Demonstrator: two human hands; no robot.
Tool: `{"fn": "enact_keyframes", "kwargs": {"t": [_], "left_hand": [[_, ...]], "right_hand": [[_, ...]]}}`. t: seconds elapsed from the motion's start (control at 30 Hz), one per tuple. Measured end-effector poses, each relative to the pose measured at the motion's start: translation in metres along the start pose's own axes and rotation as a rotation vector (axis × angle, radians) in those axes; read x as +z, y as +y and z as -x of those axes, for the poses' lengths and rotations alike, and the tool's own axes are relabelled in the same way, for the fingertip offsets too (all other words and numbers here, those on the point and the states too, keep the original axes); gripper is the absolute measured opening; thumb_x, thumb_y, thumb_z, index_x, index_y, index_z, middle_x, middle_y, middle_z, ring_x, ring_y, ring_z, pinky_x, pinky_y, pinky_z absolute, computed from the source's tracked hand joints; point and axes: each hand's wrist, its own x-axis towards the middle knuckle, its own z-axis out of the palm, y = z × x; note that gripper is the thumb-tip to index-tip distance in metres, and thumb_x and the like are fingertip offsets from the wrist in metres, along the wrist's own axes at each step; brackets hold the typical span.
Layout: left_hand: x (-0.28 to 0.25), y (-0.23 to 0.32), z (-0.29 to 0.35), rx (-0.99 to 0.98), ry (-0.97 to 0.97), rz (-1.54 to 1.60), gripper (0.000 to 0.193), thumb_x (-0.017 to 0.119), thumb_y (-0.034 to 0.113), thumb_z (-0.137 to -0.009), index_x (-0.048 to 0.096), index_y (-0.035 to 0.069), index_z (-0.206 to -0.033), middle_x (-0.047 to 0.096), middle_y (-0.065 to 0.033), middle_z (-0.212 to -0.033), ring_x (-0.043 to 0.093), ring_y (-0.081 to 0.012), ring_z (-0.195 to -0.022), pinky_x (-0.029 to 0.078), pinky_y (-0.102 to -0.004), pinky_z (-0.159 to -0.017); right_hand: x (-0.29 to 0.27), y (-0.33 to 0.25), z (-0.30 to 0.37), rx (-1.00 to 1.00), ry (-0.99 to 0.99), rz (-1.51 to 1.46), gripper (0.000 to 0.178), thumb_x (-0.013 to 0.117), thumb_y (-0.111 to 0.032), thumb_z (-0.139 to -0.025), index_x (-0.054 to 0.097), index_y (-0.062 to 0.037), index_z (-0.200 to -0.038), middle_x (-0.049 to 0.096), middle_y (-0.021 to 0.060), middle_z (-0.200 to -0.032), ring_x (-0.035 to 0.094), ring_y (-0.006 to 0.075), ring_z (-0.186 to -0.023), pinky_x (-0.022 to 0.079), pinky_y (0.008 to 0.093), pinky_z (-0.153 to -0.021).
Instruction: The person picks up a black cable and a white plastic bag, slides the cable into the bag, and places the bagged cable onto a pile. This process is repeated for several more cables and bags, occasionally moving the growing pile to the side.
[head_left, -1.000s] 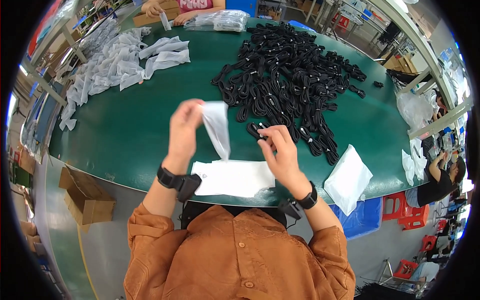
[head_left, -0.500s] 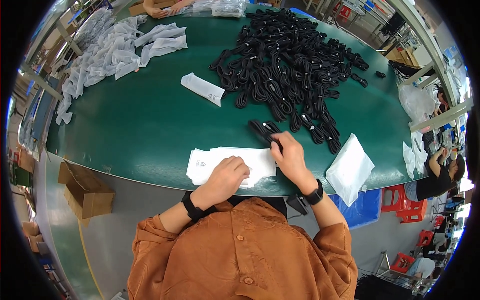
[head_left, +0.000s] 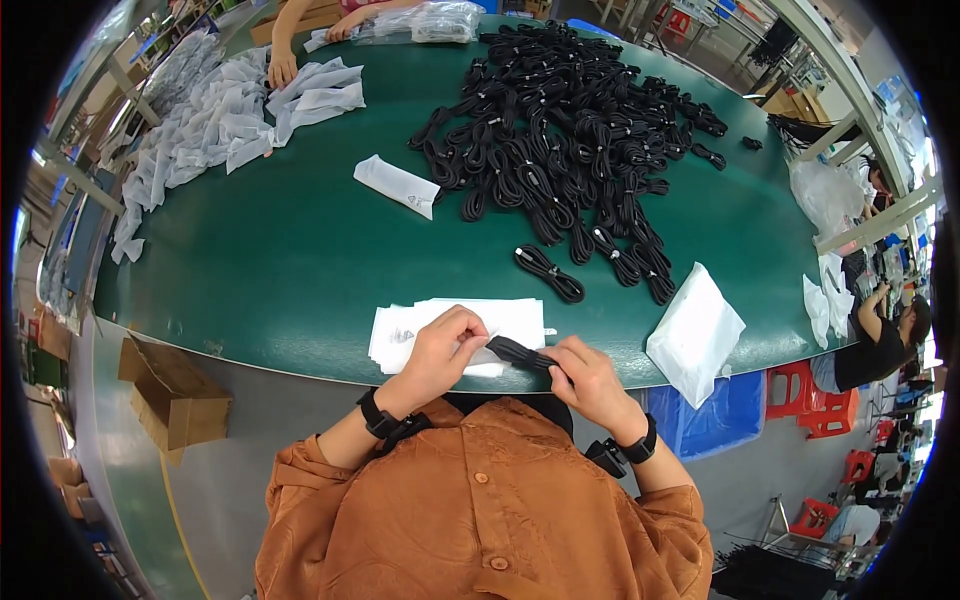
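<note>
My worktop [head_left: 250, 280] is green; its near edge curves past just in front of my body. The bag stack [head_left: 395, 345] lies close to that edge. Open room extends left of the stack and beyond it, up to the single bag [head_left: 397, 187]. To the right, the gap between the loose cable [head_left: 549, 274] and the large bag [head_left: 697, 335] is narrower. The large bag overhangs the near edge, above the blue bin [head_left: 710, 415]. The cable pile [head_left: 570, 130] limits reach toward the far right.

Count:
- Cable in my fingers: one.
- Loose cable, apart from the pile: one.
- Single bag: one.
- Large bag: one.
- Small bags [head_left: 838, 300] at the right edge: two.
- Cable pile, bag heap [head_left: 220, 115] and bag stack: pieces overlap, exact number not readable. A co-worker's hand [head_left: 283, 70] touches the bag heap.

The held cable [head_left: 517, 352] is black, folded into a long, narrow bundle. It is positioned over the right part of the bag stack, near the edge, sloping down from left to right. My right fingers [head_left: 570, 352] pinch its right end. My left fingers [head_left: 466, 318] are bent together at its left end; I cannot tell whether they grip the cable or a white bag.
</note>
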Motion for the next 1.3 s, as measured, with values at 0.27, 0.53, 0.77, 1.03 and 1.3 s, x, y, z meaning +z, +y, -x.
{"fn": "enact_keyframes", "kwargs": {"t": [0.27,0.53,0.77,1.03,1.3], "left_hand": [[-0.006,0.011,-0.005,0.389,-0.081,-0.287,0.013,0.070,-0.002,-0.080,0.060,0.003,-0.087,0.061,-0.0091,-0.095,0.057,-0.0276,-0.092,0.048,-0.0353,-0.078],[-0.019,0.010,-0.007,0.167,0.043,-0.149,0.013,0.070,0.001,-0.082,0.059,0.004,-0.088,0.060,-0.0101,-0.102,0.055,-0.0300,-0.096,0.046,-0.0373,-0.083],[-0.026,0.019,-0.011,0.090,0.000,-0.056,0.009,0.068,0.002,-0.086,0.060,0.004,-0.089,0.060,-0.0070,-0.105,0.054,-0.0177,-0.094,0.045,-0.0289,-0.078],[-0.067,0.039,-0.031,-0.032,0.063,0.469,0.009,0.065,0.010,-0.095,0.061,0.002,-0.095,0.058,-0.0025,-0.105,0.052,-0.0075,-0.085,0.043,-0.0212,-0.072],[-0.128,0.011,-0.059,-0.184,0.328,0.611,0.021,0.061,0.019,-0.099,0.061,-0.001,-0.106,0.058,-0.0045,-0.105,0.056,-0.0082,-0.080,0.049,-0.0223,-0.070]], "right_hand": [[0.011,0.016,-0.014,0.968,-0.356,-1.090,0.021,0.062,-0.004,-0.091,0.067,-0.0013,-0.111,0.059,0.0107,-0.089,0.061,0.0266,-0.076,0.050,0.0326,-0.066],[0.021,-0.007,-0.027,-0.051,0.047,-0.202,0.029,0.070,-0.001,-0.086,0.070,-0.0050,-0.115,0.060,0.0122,-0.102,0.061,0.0245,-0.088,0.051,0.0308,-0.071],[0.024,-0.016,-0.042,-0.143,0.096,-0.281,0.032,0.073,0.002,-0.082,0.069,-0.0051,-0.113,0.058,0.0125,-0.109,0.061,0.0244,-0.092,0.053,0.0309,-0.074],[0.017,0.021,-0.066,0.023,0.318,-0.078,0.028,0.071,0.004,-0.082,0.066,-0.0007,-0.109,0.058,0.0131,-0.111,0.062,0.0252,-0.095,0.053,0.0300,-0.074],[0.004,0.037,-0.064,0.042,0.239,0.446,0.035,0.072,-0.002,-0.081,0.062,-0.0003,-0.115,0.057,0.0148,-0.109,0.059,0.0317,-0.095,0.052,0.0375,-0.078]]}}
